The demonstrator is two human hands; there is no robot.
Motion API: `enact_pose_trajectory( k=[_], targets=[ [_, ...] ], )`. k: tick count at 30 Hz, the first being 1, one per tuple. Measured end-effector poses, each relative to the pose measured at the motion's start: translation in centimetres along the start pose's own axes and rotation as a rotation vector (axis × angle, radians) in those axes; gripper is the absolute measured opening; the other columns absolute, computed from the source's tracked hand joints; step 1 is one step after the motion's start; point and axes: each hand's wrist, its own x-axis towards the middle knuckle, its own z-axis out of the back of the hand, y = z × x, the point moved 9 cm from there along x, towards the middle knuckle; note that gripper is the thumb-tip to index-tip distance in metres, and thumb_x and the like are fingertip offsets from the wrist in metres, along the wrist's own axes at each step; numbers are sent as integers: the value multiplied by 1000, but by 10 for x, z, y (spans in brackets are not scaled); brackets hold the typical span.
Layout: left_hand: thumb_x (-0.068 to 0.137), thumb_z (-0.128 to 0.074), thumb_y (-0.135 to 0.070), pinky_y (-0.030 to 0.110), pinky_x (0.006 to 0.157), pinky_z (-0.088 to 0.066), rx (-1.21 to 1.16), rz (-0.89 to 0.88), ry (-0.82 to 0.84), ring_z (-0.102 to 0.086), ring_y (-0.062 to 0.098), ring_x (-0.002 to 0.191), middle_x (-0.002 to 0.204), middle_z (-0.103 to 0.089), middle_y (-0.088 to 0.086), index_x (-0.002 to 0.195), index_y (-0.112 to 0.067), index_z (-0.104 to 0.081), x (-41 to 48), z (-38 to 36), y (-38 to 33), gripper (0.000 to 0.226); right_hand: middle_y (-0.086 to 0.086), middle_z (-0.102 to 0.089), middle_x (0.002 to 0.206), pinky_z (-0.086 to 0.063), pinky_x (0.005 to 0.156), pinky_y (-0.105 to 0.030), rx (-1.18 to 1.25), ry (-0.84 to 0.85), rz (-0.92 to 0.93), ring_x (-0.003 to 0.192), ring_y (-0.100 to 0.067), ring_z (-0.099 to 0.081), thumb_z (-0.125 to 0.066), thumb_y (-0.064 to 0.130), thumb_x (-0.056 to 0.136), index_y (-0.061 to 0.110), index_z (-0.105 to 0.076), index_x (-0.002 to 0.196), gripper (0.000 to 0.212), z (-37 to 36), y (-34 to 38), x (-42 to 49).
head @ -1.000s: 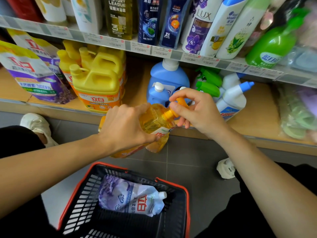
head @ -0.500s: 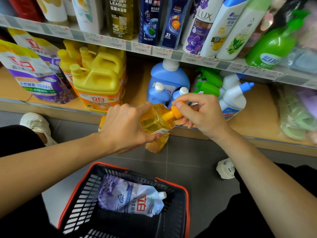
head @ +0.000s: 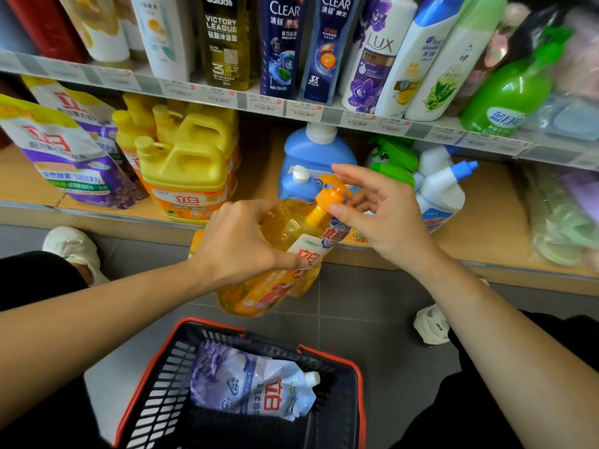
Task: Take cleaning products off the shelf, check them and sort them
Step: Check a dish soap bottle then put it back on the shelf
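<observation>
— How much has been done?
— One item is sorted: a white and lilac spouted refill pouch point(head: 256, 387) is laid in the black plastic basket with the red rim point(head: 327, 355).
— And the item in hand?
— A translucent orange plastic pump bottle point(head: 285, 225) is held tilted above the basket, before the lower wooden shelf point(head: 479, 228). It is gripped round its body by the left hand point(head: 240, 244). The right hand point(head: 379, 215) is spread loosely about the orange pump head point(head: 330, 196), with nothing pinched.
— What is left?
— Its checking and placing, it is judged, and the many bottles on the shelf.

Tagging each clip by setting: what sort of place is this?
Most likely a shop aisle: price labels line the shelf edge, shampoo bottles and yellow detergent jugs stand in rows, with a shopping basket below.
</observation>
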Motion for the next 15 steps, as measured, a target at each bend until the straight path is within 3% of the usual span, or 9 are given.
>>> enact_pose_trajectory(
  k=[4,7,11,12,15],
  targets=[
    [45,-97,-54,44,82,-62,-332,92,40,-76,13,87,93,-79,-8,105,-25,-75,2,-5,8,70,3,-73,117,-56,87,-29,226,-75,-160,107,-12,-69,-69,24,91,25,-65,123,32,4,-15,-2],
    [53,-100,-29,45,83,-63,-552,123,39,-77,17,90,96,-80,-2,106,-17,-75,4,-4,10,60,-1,-71,121,-58,89,-35,308,91,-316,110,-16,-69,-76,32,78,25,-63,123,47,-19,-34,-11],
    [58,-98,-21,33,74,-63,-799,135,44,-77,23,95,102,-79,5,112,-9,-72,6,-3,11,61,8,-72,119,-55,89,-27,342,426,-403,113,-12,-68,-84,13,71,26,-58,124,61,-70,-52,-40],
    [60,-96,-21,35,73,-63,-855,142,48,-77,26,96,104,-79,8,113,-7,-71,6,-4,12,60,6,-72,120,-56,90,-28,347,449,-406,114,-13,-67,-85,9,71,25,-56,126,65,-78,-55,-45],
    [64,-91,-23,40,71,-62,-979,171,65,-76,31,98,109,-77,12,114,-10,-70,7,-6,18,56,-6,-68,126,-53,98,-49,396,365,-427,118,-25,-65,-90,14,65,17,-51,135,81,-84,-62,-50]
  ],
)
